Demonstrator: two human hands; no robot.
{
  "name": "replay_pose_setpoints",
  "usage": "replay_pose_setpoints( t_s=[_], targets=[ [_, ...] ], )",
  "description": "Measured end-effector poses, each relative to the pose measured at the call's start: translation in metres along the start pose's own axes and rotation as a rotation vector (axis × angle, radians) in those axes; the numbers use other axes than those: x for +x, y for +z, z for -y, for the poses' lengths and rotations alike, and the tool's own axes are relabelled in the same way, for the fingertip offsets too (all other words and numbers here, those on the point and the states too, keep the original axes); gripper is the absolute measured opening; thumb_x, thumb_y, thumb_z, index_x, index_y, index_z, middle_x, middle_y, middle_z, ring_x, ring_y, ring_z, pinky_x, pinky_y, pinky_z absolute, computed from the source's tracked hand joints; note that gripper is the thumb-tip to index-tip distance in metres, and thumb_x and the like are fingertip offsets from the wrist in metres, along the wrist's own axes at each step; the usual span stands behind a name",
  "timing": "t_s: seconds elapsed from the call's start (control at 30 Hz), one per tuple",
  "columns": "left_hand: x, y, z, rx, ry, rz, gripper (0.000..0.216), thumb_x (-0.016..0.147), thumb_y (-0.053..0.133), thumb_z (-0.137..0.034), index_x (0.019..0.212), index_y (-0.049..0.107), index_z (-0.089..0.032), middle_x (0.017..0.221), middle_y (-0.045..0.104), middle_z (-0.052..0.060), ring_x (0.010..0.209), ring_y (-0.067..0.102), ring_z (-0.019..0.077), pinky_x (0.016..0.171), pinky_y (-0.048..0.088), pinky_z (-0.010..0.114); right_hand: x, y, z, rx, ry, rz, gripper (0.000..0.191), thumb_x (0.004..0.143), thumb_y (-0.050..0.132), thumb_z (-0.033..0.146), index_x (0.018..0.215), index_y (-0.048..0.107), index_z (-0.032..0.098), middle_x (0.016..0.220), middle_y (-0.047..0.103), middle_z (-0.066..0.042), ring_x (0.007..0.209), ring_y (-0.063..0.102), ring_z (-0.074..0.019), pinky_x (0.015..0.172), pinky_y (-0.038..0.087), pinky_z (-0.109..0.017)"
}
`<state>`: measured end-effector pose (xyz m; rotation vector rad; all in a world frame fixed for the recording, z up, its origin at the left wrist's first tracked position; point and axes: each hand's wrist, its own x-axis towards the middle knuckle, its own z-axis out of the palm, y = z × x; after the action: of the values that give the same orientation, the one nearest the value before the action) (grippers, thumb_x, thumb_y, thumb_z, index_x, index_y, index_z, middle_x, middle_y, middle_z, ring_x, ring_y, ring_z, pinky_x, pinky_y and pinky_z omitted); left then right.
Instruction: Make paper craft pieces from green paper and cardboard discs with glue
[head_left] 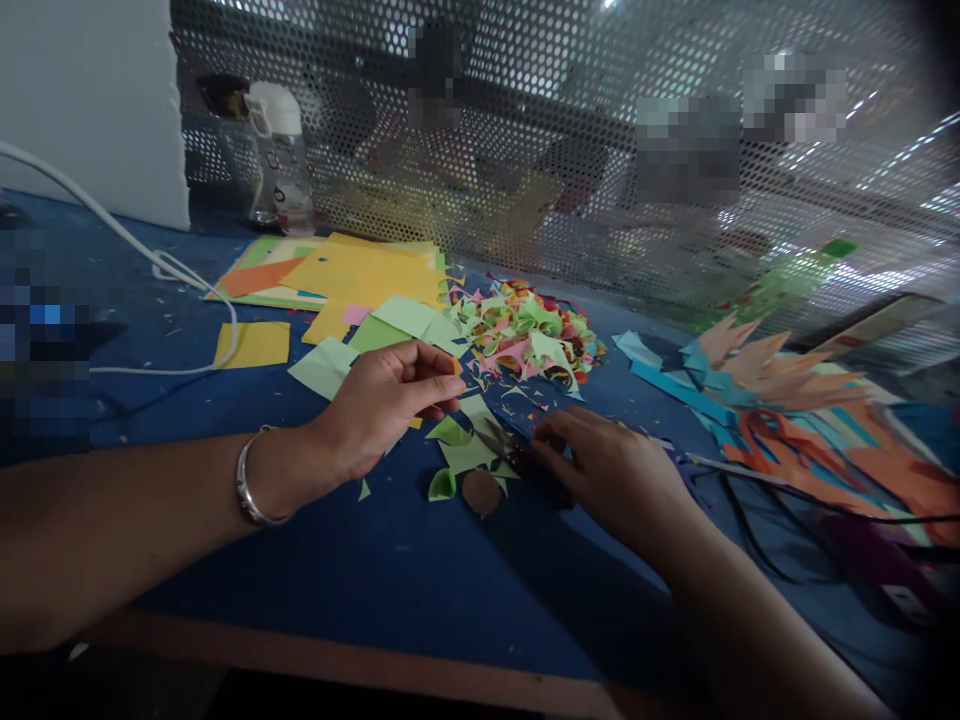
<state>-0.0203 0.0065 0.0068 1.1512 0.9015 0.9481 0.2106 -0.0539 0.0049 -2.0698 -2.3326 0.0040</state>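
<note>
Wears a silver-coloured bracelet around the left wrist, just behind the left hand. Curves as a narrow, rigid-looking band, shiny on the outer face, with small dark markings too fine to make out. Ungloved on both sides, the right hand included. Bare along the left forearm and the right forearm too, out to the edges of view; dimmer, in shadow, on the right.
</note>
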Motion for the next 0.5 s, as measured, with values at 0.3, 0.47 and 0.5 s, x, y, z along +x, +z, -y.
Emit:
replay_pose_setpoints(
  t_s=[0.3,0.47,0.5],
  targets=[
    [-0.001,0.0016,-0.0002,0.02,-0.042,0.038,0.019,0.073,0.075,-0.022,0.082,0.06,-0.015,0.073,0.064,-0.001,0.066,0.064,0.01,0.063,0.049,0.024,-0.0005,-0.0057,0.0071,-0.198,0.082,0.072,0.013,0.089,0.052,0.024,0.081,0.062,0.021,0.084,0.073,-0.005,0.069,0.065,-0.0203,0.053,0.023,-0.03],
    [-0.0043,0.0032,-0.0008,0.006,-0.078,0.081,0.019,0.073,0.075,-0.021,0.083,0.06,-0.014,0.073,0.062,-0.002,0.065,0.064,0.0099,0.061,0.048,0.023,-0.0002,-0.0088,0.0073,-0.208,0.09,0.074,0.015,0.09,0.051,0.024,0.084,0.064,0.022,0.087,0.074,-0.005,0.07,0.066,-0.0211,0.053,0.021,-0.03],
    [-0.0045,0.0032,-0.0007,0.01,-0.084,0.091,0.019,0.073,0.075,-0.021,0.083,0.06,-0.014,0.073,0.062,-0.002,0.065,0.063,0.0099,0.061,0.048,0.023,0.0002,-0.0087,0.0082,-0.207,0.085,0.087,0.015,0.091,0.051,0.023,0.084,0.064,0.022,0.087,0.074,-0.006,0.071,0.067,-0.0214,0.053,0.02,-0.03]
  ],
)
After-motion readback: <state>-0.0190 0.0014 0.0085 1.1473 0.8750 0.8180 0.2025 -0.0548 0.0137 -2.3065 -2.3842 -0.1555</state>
